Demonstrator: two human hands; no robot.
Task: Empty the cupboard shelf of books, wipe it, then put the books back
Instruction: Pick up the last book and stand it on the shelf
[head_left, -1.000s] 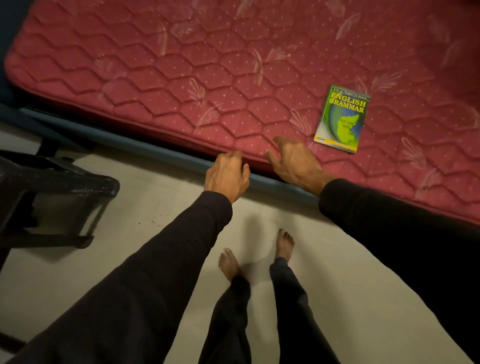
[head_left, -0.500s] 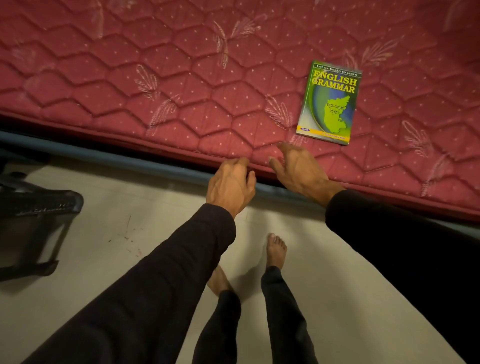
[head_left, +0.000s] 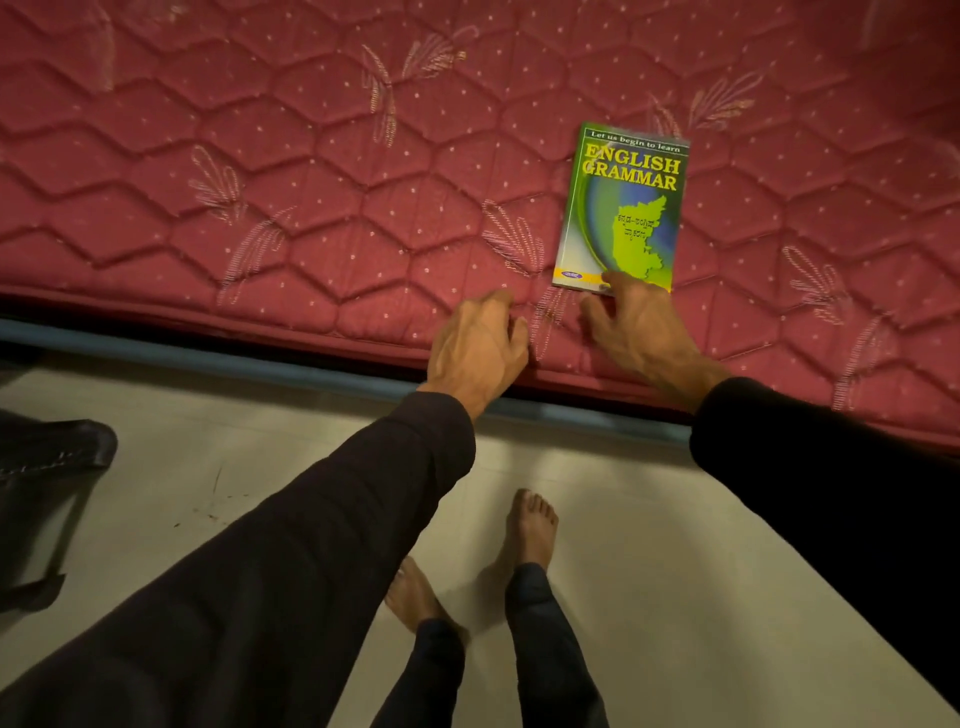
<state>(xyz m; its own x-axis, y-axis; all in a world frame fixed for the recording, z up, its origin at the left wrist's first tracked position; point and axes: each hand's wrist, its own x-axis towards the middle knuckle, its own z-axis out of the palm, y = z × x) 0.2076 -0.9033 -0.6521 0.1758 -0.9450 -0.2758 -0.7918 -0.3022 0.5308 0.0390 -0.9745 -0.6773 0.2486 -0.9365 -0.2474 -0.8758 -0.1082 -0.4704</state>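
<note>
One book: a green grammar book (head_left: 621, 208) lay flat on the red mattress (head_left: 260, 156), at one o'clock from the hands.
Change: the right hand (head_left: 631, 325) had advanced from the mattress edge until its fingers (head_left: 613, 283) touched the cover's near edge, spread, nothing gripped yet.
Left hand: the left hand (head_left: 480, 345) hovered loosely curled, empty, at nine o'clock of the right.
Meaning: a pickup looked imminent, likely for returning the book.

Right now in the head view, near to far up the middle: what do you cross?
Bare feet → floor → blue bed frame edge → left hand → green grammar book on the red mattress.
</note>
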